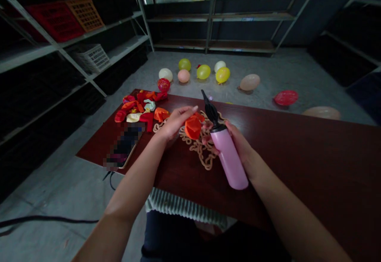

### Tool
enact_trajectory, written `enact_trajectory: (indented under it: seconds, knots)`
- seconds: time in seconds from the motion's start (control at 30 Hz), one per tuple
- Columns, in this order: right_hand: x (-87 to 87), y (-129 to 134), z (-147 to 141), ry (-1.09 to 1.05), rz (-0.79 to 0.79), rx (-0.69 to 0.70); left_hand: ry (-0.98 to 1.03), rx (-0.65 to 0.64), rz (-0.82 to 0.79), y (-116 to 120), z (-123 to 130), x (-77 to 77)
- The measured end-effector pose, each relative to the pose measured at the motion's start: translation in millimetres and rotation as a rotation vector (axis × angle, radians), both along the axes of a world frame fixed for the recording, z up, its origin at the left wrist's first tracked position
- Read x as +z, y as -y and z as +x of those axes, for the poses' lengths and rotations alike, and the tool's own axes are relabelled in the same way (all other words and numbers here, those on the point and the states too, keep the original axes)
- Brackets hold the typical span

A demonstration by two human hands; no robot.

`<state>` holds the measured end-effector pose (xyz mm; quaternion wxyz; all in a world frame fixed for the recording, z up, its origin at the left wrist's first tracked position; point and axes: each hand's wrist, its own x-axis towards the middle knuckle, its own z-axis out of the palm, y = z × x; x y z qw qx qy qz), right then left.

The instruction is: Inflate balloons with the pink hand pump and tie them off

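My right hand (236, 139) is wrapped round a pink hand balloon pump (229, 159) with a black tapered nozzle, tilted up and to the left. Pinched by the fingers of my left hand (177, 122) is a limp orange balloon (193, 127), just left of the pump and apart from its nozzle tip. Below both hands, a tangled heap of light brown cord or thin tubes (205, 157) lies on the dark wooden table (297, 155). Another flat orange balloon (161, 114) rests beside my left hand.
A pile of uninflated balloons (132, 105) covers the table's far left corner, with a phone (126, 145) in front. Several inflated balloons, including a yellow balloon (222, 75) and a red balloon (285, 97), lie on the floor beyond. Metal shelves (178, 18) line the walls.
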<state>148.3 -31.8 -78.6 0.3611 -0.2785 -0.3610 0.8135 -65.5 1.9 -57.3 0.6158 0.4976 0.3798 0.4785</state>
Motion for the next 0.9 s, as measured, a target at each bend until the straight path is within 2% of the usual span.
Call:
enact_trajectory:
  seconds: [0.1,0.2,0.3,0.4,0.47,0.53,0.6,0.77,0.83,0.9]
  knots:
    - [-1.5,-2.2,3.2,0.020,-0.048,0.023,-0.140,-0.085,0.047,3.2,6.0,-5.1]
    - [3.0,-4.8,7.4,0.023,-0.074,-0.022,-0.280,-0.077,0.213,1.0,6.0,-7.3]
    - [7.3,-6.0,11.7,-0.015,-0.012,-0.114,-0.619,-0.041,0.428,-2.4,4.6,-9.4]
    - [10.0,-4.5,14.7,-0.040,0.057,-0.162,-1.054,0.119,0.499,-3.9,4.1,-11.8]
    - [11.0,-3.0,15.4,-0.022,0.078,-0.173,-1.121,0.305,0.465,-4.4,5.2,-14.2]
    - [10.7,-2.4,15.5,0.016,0.078,-0.179,-0.989,0.464,0.416,-4.5,8.9,-17.5]
    - [8.9,-3.3,15.3,0.041,0.066,-0.173,-0.754,0.503,0.327,-3.9,16.0,-21.2]
    - [5.1,-8.1,15.0,-0.018,0.024,-0.114,-0.001,0.374,0.063,1.3,38.0,-20.7]
    - [6.1,-8.4,13.9,-0.020,-0.011,-0.094,0.193,0.328,-0.027,3.2,40.6,-14.6]
    - [7.2,-7.8,12.0,0.017,-0.062,-0.074,0.283,0.250,-0.123,4.3,38.9,-7.5]
